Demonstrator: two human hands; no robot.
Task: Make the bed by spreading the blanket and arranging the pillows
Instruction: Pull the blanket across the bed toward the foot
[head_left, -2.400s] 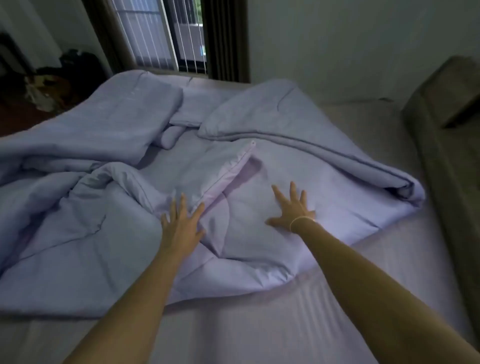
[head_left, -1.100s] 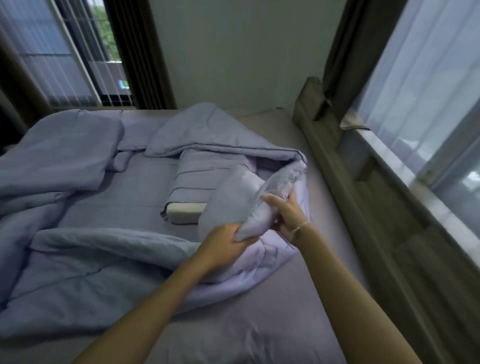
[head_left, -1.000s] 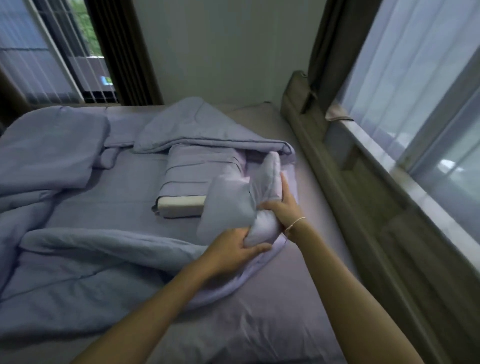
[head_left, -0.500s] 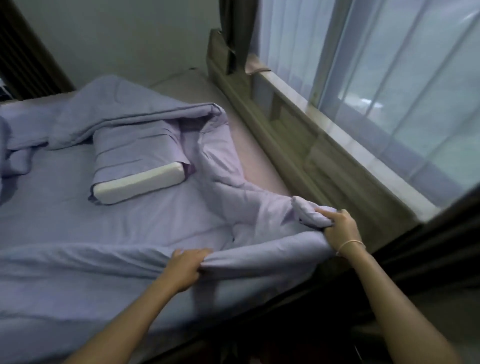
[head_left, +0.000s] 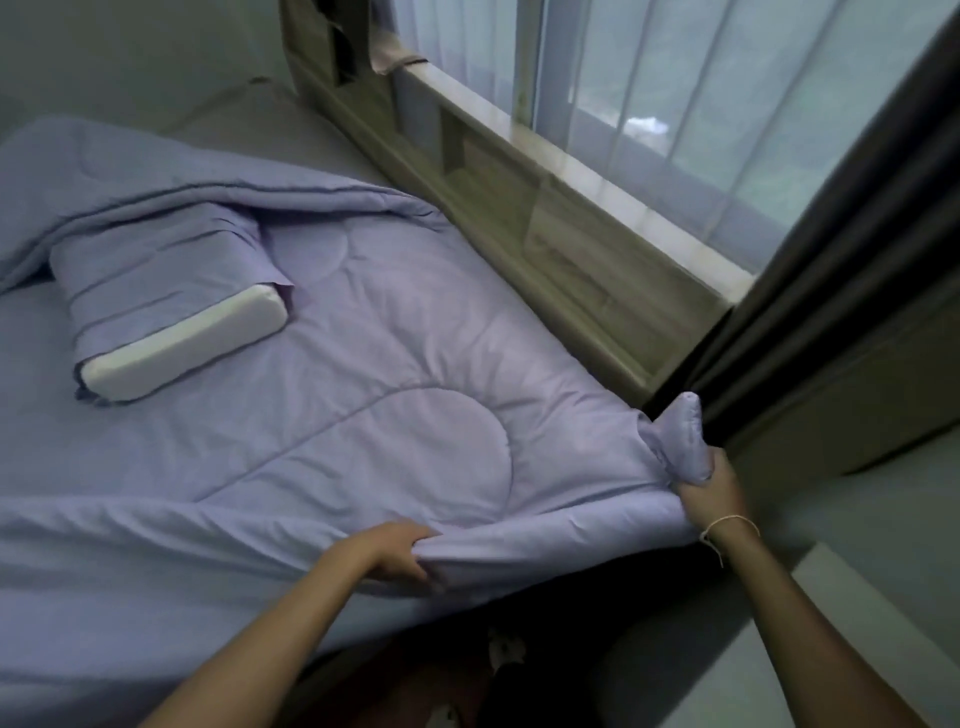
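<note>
Head view: The lilac quilted blanket (head_left: 395, 415) lay spread across the near part of the bed (head_left: 270, 114), its surface mostly flat with stitched curved seams visible. Its far portion was folded back in a thick roll beyond the pillow (head_left: 171, 317). The pillow rested on the blanket at left, its lilac case pulled partly back so that the white foam end was exposed.

The left hand (head_left: 400, 553) gripped the near edge of the blanket, fingers curled round a bunched fold of fabric. The right hand (head_left: 709, 491) clamped the near right corner of the blanket, with the corner tip standing up above the fist. A thin cord bracelet (head_left: 727, 525) circled the right wrist. The blanket edge ran taut between the two hands.

A wooden headboard shelf (head_left: 524, 208) ran along the right side of the bed, just beside the blanket. Above it stood a window with sheer curtains (head_left: 701, 93). A dark drape (head_left: 831, 260) hung near the right hand.
</note>
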